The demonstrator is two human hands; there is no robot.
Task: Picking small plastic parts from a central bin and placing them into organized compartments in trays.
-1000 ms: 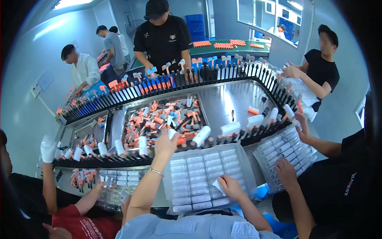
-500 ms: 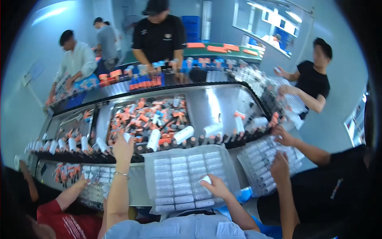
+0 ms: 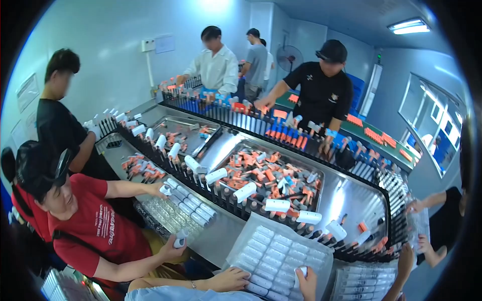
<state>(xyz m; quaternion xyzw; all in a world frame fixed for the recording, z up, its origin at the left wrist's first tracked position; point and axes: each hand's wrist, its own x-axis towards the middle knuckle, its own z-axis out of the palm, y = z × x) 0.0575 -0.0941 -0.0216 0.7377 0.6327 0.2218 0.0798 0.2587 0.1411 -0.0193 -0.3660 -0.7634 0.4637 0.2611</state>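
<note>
Bare steel strip (image 3: 221,238) left of your blister tray (image 3: 279,251) is passable; conveyor's white tubes (image 3: 277,205) block beyond, neighbour's arm (image 3: 135,268) crowds left.

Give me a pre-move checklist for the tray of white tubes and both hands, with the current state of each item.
1. Left hand resting on the near left corner of the clear tray: ok.
2. Right hand holding a white tube over the tray: ok; how firmly, cannot tell.
3. Open slot under that tube: cannot tell, the hand hides it.
4. Tray lying flat on the steel counter: ok.
5. More white tubes standing on the conveyor pegs just past the tray: ok.
6. Neighbour's hand clear of the tray: ok.
</note>
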